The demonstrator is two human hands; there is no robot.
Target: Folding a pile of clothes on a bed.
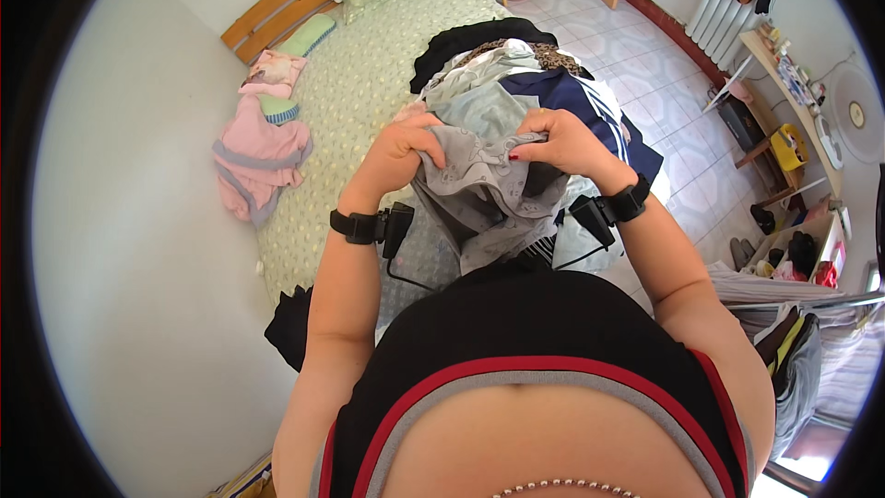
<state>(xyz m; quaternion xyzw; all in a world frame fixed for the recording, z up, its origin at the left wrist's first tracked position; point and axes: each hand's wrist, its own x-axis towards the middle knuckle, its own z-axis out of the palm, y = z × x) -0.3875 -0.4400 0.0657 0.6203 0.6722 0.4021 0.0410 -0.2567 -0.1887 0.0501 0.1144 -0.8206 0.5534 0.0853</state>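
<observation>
Between my hands hangs a grey printed garment (477, 162), its lower part loosely folded in front of my body. My left hand (397, 152) pinches its upper left edge between thumb and fingers. At the upper right edge, my right hand (563, 142) grips the same cloth, thumb towards me. Just beyond it lies a pale grey-green cloth (484, 107) on a heap of clothes. A navy garment with white stripes (553, 90) spreads to the right of that, partly behind my right hand. What kind of garment I hold cannot be made out.
The bed (366, 76) has a pale green patterned sheet. A black garment (477, 38) and a leopard-print cloth (553, 59) lie at the heap's far side. Pink clothing (259, 152) rests by the left wall. Tiled floor (643, 62) runs along the right, below a narrow desk (795, 97).
</observation>
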